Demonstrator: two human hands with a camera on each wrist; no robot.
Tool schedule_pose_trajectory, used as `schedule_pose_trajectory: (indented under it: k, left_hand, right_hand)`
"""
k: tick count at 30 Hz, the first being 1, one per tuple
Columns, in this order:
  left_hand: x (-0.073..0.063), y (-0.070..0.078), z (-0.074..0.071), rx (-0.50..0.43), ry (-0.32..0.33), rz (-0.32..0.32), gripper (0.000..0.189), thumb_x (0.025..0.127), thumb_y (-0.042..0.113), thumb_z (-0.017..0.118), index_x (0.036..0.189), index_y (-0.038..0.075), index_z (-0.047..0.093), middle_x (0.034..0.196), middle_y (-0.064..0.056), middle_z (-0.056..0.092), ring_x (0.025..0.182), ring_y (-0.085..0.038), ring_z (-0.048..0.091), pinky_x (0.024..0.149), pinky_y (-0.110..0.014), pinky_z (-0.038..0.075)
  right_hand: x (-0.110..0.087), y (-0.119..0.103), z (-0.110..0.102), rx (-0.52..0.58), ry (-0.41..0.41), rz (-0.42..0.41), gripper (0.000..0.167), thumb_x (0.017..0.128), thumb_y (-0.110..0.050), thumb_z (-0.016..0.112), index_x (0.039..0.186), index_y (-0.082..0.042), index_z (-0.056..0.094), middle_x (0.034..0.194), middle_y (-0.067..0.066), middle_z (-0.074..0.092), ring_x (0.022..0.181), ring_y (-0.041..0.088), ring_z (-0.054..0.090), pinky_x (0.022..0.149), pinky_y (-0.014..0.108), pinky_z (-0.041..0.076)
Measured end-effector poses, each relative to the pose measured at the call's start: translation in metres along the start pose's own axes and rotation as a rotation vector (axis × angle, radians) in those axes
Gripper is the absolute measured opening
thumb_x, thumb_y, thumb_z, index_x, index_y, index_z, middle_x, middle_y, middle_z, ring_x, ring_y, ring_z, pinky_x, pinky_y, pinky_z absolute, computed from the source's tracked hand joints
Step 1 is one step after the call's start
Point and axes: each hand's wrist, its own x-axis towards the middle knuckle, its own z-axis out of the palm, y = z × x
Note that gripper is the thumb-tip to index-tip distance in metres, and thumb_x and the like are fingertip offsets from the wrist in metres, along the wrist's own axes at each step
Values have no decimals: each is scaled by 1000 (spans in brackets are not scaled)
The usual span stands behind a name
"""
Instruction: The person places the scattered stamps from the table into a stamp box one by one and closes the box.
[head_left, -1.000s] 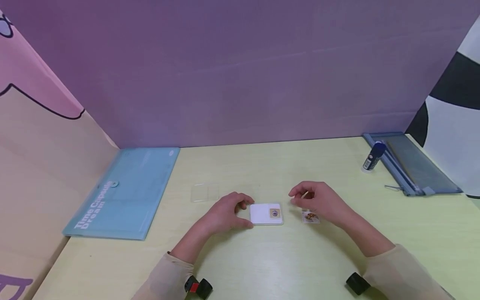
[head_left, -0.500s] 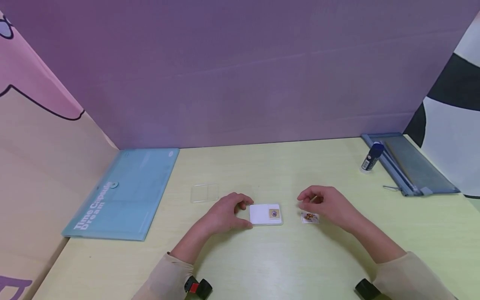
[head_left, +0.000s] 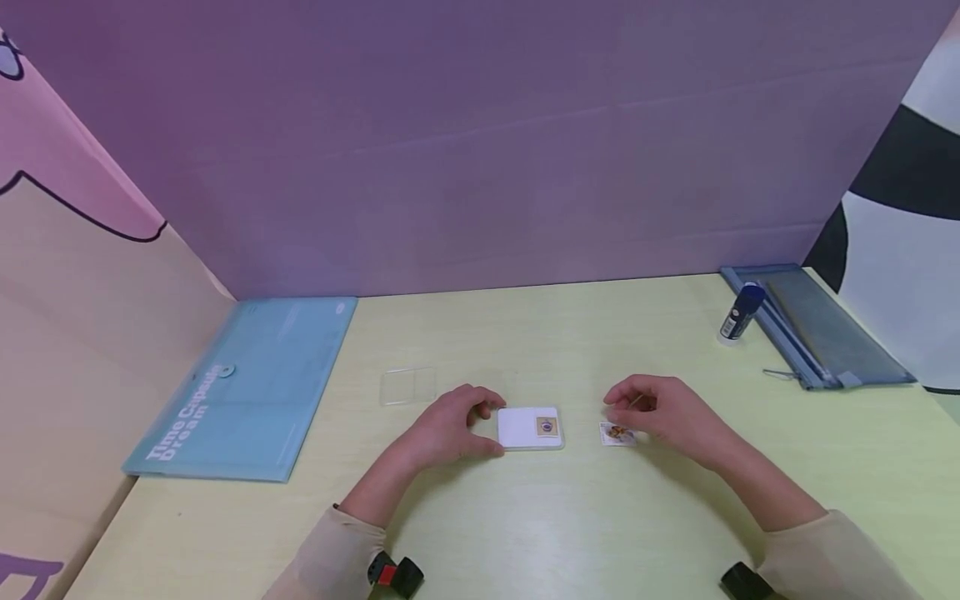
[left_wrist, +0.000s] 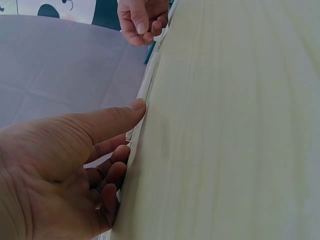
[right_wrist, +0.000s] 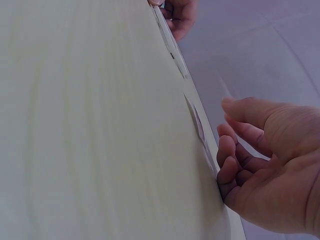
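Note:
My left hand [head_left: 453, 429] holds a flat white rounded-corner case [head_left: 519, 428] at its left end, thumb on the near corner and fingers at the far one. A small square sticker-like picture [head_left: 547, 427] sits on the right part of that case. Seen edge-on in the right wrist view, the case [right_wrist: 170, 42] is thin. My right hand [head_left: 660, 412] hovers over a small picture card [head_left: 617, 434], fingers loosely curled and nothing visible between them. In the right wrist view, the card [right_wrist: 196, 119] lies tilted up slightly at one end, just left of the fingertips.
A clear plastic piece [head_left: 408, 387] lies behind my left hand. To the left is a blue document folder [head_left: 247, 392]. A glue stick [head_left: 741, 314] stands at the back right by a blue-grey zip pouch [head_left: 832, 325]. A purple panel [head_left: 480, 150] rises behind the table.
My right hand has moved right and slightly toward me, from beside the white case to over the small card. My left hand keeps its hold on the case.

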Motion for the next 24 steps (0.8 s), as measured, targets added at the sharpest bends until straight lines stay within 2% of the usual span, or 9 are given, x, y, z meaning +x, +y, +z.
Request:
schedule_pose_trajectory:
  k: [9, 16, 24]
  left_hand:
    - [1, -2, 0, -2, -1, 3, 51, 78, 14, 89, 123, 10, 65, 100, 0, 55, 92, -19, 49, 78, -31, 43]
    - [-1, -4, 1, -7, 1, 5, 52, 79, 15, 88, 125, 11, 64, 102, 1, 55, 93, -19, 49, 79, -31, 43]
    - [-1, -3, -1, -1, 1, 16, 52, 79, 15, 89, 124, 10, 64, 101, 0, 55, 93, -19, 49, 79, -32, 43]
  right_hand:
    - [-3, 5, -4, 27, -34, 8, 25, 89, -15, 78, 110, -3, 70, 93, 5, 65, 84, 22, 57, 67, 25, 48]
    - [-2, 8, -5, 23, -76, -16, 26, 87, -15, 80, 108, -3, 70, 90, 6, 63, 81, 23, 55, 66, 25, 47]
    - [-3, 6, -3, -5, -67, -11, 29, 85, -18, 82, 109, -5, 70, 89, 5, 60, 80, 21, 53, 66, 25, 45]
